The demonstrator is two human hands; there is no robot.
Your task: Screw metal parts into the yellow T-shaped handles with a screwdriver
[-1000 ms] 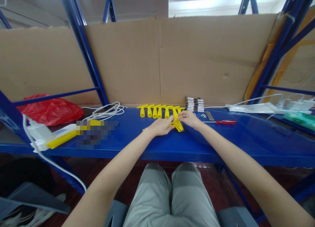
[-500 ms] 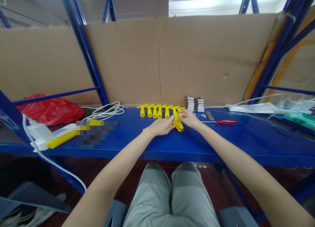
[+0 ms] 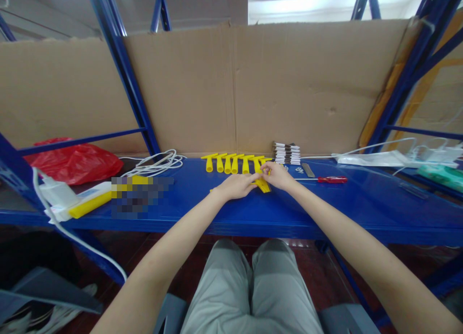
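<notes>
My left hand [image 3: 237,186] is closed round a yellow T-shaped plastic handle [image 3: 264,186], whose wide end points toward me on the right. Just over that handle, the fingers of my right hand [image 3: 275,174] are pinched together; anything between them is too small or hidden to make out. Beyond my hands stands a row of several similar yellow T-shaped handles [image 3: 227,165], with those on the right partly covered by my fingers. A red-handled screwdriver [image 3: 331,179] lies right of my right hand, its shaft pointing left. Small metal parts [image 3: 299,170] and a flat metal blade [image 3: 308,170] lie behind it.
A stack of small white-and-brown packets [image 3: 287,153] stands by the cardboard wall [image 3: 289,88]. On the blue shelf [image 3: 325,208], white cable [image 3: 159,165], a red plastic bag [image 3: 79,162] and a yellow-and-white item [image 3: 92,203] lie left. A white strip [image 3: 372,159] lies right.
My right hand has shifted slightly left and down, its fingers now closer together over the yellow handle. The handle has tilted a little; my left hand stays nearly still.
</notes>
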